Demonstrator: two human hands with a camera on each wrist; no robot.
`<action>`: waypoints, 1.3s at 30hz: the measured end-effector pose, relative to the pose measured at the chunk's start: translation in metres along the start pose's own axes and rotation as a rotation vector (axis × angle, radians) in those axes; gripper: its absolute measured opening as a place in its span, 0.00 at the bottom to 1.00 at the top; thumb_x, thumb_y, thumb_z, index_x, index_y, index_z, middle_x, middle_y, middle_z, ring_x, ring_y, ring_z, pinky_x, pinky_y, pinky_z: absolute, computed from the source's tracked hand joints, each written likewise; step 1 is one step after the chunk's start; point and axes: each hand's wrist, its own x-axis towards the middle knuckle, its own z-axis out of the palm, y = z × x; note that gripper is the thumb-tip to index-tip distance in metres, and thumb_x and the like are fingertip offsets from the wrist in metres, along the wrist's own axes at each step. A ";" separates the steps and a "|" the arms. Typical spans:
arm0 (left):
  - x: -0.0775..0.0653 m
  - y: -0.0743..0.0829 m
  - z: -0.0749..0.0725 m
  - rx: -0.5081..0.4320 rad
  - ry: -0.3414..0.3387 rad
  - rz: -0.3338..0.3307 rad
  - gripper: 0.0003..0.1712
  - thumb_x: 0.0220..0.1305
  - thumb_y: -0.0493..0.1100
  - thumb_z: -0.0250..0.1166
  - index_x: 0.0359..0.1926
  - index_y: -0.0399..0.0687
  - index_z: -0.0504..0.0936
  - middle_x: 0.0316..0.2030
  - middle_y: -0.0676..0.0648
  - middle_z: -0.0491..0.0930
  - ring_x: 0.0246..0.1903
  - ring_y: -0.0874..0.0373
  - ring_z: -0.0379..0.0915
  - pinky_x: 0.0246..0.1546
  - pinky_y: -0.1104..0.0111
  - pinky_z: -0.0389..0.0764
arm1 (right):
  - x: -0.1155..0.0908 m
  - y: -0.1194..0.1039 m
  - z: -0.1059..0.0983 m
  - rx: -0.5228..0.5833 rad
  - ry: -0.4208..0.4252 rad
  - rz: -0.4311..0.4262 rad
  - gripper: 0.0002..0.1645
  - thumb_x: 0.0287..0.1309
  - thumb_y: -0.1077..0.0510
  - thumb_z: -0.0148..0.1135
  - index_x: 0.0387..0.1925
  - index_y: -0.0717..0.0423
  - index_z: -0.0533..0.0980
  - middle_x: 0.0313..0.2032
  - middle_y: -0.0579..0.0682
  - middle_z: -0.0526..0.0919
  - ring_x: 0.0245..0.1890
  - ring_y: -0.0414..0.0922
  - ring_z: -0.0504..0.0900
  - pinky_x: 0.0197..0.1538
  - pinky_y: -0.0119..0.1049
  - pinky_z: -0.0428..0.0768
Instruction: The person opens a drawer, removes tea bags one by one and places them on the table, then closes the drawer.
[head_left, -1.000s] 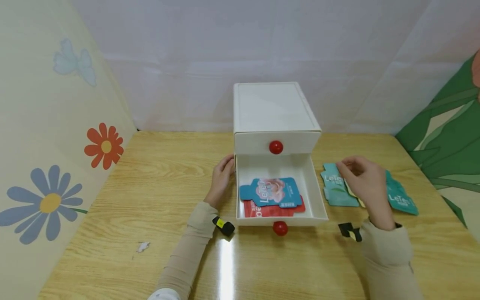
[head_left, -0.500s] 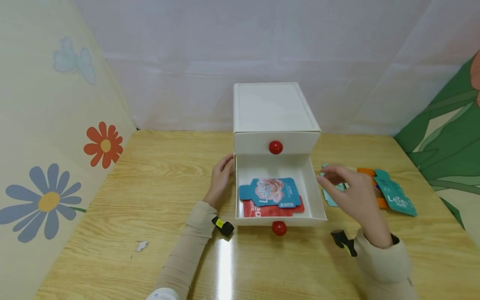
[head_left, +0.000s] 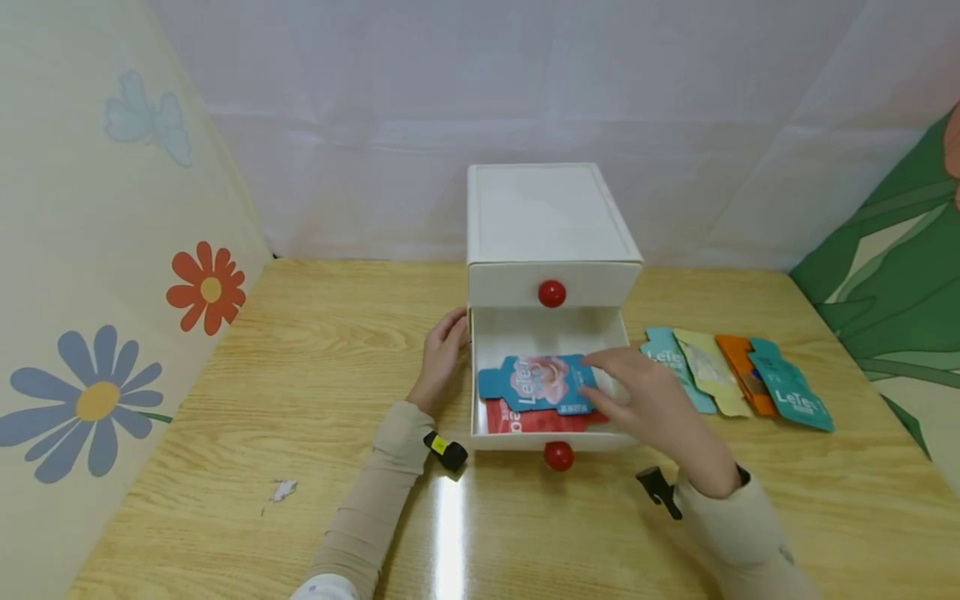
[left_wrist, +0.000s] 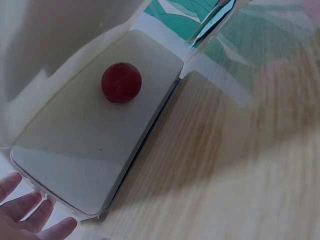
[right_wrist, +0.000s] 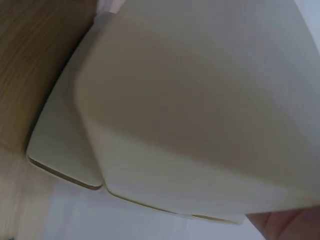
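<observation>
- At left, left hand (head_left: 441,358) with fingertips against the side of the white drawer box (head_left: 543,212); not clenched, probably only steadying.
- In the middle, upper drawer (head_left: 498,285) closed, lower drawer (head_left: 513,443) already pulled out.
- Inside the lower drawer, 2 packets: red packet (head_left: 536,419) underneath, blue packet (head_left: 536,385) on top.
- Over the blue packet's right end, right hand (head_left: 660,408) with thumb and finger parted, apparently grasping nothing; contact impossible to tell.
- At right, on the table (head_left: 832,500), 4 packets in 1 row: light teal packet (head_left: 684,367), yellow packet (head_left: 711,373), orange packet (head_left: 739,367), dark teal packet (head_left: 791,387).
- By this count, probably unfinished: 4 outside, 2 inside, lower drawer not yet closed.
</observation>
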 end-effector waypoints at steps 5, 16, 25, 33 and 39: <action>0.000 0.000 0.000 -0.007 0.003 -0.008 0.18 0.67 0.36 0.50 0.53 0.26 0.71 0.52 0.34 0.73 0.45 0.57 0.72 0.45 0.68 0.77 | 0.003 -0.003 0.005 -0.043 -0.110 0.012 0.24 0.41 0.59 0.72 0.43 0.63 0.77 0.42 0.59 0.80 0.43 0.55 0.77 0.41 0.49 0.79; 0.001 -0.001 -0.001 0.014 0.006 0.009 0.18 0.67 0.36 0.50 0.53 0.27 0.71 0.51 0.34 0.73 0.46 0.54 0.72 0.46 0.67 0.76 | 0.010 -0.005 0.005 -0.002 -0.392 0.158 0.34 0.47 0.51 0.69 0.56 0.59 0.71 0.53 0.60 0.74 0.53 0.57 0.71 0.53 0.54 0.71; -0.001 -0.001 -0.001 0.025 0.007 0.003 0.19 0.67 0.37 0.49 0.54 0.28 0.70 0.52 0.34 0.72 0.48 0.53 0.71 0.48 0.66 0.75 | 0.015 -0.005 0.005 0.008 -0.483 0.143 0.37 0.47 0.52 0.69 0.58 0.60 0.69 0.56 0.59 0.72 0.54 0.57 0.71 0.53 0.53 0.71; -0.001 -0.002 0.001 -0.012 0.019 -0.016 0.19 0.67 0.36 0.49 0.54 0.27 0.71 0.52 0.34 0.72 0.48 0.52 0.70 0.48 0.66 0.76 | 0.017 -0.007 0.005 -0.005 -0.561 0.189 0.39 0.47 0.52 0.69 0.61 0.57 0.67 0.55 0.57 0.74 0.48 0.52 0.75 0.49 0.51 0.75; 0.000 -0.002 0.001 -0.016 0.020 -0.020 0.18 0.67 0.36 0.50 0.54 0.27 0.71 0.52 0.35 0.72 0.47 0.53 0.70 0.47 0.66 0.76 | 0.017 -0.006 0.007 0.017 -0.555 0.196 0.39 0.46 0.53 0.70 0.61 0.55 0.67 0.56 0.57 0.72 0.53 0.55 0.71 0.52 0.53 0.72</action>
